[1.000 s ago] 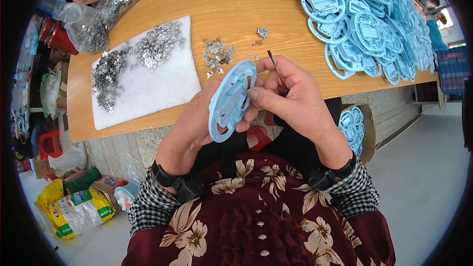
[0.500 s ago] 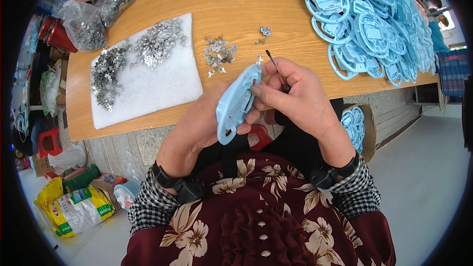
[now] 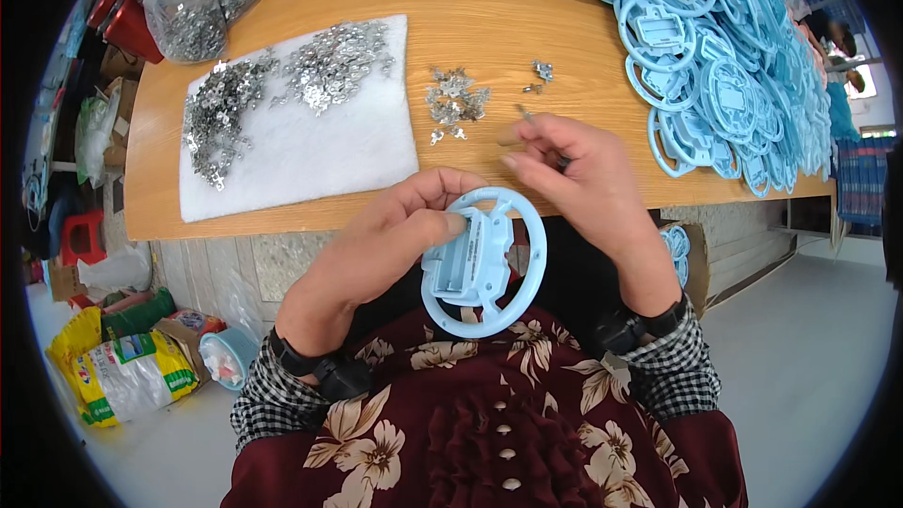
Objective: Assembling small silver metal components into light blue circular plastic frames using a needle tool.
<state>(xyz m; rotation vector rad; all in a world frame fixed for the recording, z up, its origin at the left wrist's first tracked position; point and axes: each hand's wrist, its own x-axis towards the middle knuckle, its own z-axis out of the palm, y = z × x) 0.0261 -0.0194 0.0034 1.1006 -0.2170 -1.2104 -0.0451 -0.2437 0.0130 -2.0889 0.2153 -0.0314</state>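
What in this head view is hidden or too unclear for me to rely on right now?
- Thin tool in the right hand: most of it hidden by the fingers; its tip is too small to identify.
- Loose metal pieces: too small to tell their shape.
- Light blue ring part held by the left hand: underside hidden.
- Pile of blue parts: cut off by the top edge.

Pale blue plastic ring [image 3: 484, 263], white pad [image 3: 310, 146], silvery metal clips [image 3: 456, 99], tan table [image 3: 489, 9]
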